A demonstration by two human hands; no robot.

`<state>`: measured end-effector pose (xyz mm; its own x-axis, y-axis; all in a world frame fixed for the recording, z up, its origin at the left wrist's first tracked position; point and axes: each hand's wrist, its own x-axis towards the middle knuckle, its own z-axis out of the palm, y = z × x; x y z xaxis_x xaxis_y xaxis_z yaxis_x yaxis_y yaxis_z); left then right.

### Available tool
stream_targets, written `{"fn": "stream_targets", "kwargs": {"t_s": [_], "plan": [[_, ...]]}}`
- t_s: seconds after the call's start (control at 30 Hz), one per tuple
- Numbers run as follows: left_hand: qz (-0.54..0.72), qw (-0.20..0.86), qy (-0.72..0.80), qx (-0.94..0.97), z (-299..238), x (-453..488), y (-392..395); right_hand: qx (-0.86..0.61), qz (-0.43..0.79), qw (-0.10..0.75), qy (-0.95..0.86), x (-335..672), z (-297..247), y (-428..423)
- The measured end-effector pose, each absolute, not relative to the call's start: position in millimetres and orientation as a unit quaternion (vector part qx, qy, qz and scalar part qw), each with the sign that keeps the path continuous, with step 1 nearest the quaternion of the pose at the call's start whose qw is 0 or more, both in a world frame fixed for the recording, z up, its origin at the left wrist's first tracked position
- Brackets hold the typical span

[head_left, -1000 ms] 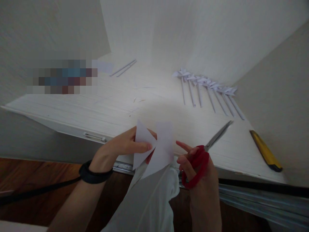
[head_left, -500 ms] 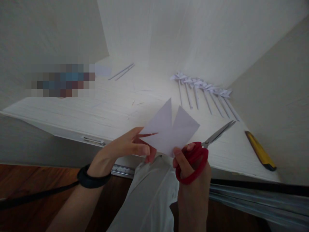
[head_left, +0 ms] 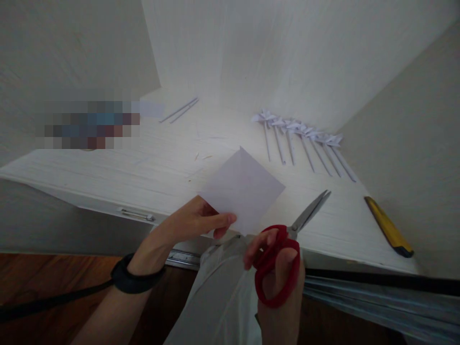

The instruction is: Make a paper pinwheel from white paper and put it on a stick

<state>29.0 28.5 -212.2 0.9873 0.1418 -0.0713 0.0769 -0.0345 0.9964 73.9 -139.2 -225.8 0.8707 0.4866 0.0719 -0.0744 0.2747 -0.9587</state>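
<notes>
Tabletop supports pinwheels beyond and right of the paper, left hand pinching the paper's near-left edge, right hand grasping scissors right of the paper.

Legible txt: 0. No labels, brands, nos. or signs readable on paper, scissors, yellow tool; pixelated patch unreadable.

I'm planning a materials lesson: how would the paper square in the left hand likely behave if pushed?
The paper square would probably bend easily, being a thin sheet. It is likely light: the left hand pinches it near one edge.
</notes>
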Motion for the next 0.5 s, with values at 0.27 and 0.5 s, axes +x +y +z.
{"fn": "stream_targets", "kwargs": {"t_s": [0.27,0.5], "plan": [[0.041,0.691,0.096,0.716,-203.7,30.0,25.6,-0.602,0.320,0.724,-0.105,53.9,-250.9,-173.2],[0.043,0.702,0.098,0.705,-201.4,28.7,23.0,-0.629,0.331,0.692,-0.124,48.2,-254.4,-176.7]]}}
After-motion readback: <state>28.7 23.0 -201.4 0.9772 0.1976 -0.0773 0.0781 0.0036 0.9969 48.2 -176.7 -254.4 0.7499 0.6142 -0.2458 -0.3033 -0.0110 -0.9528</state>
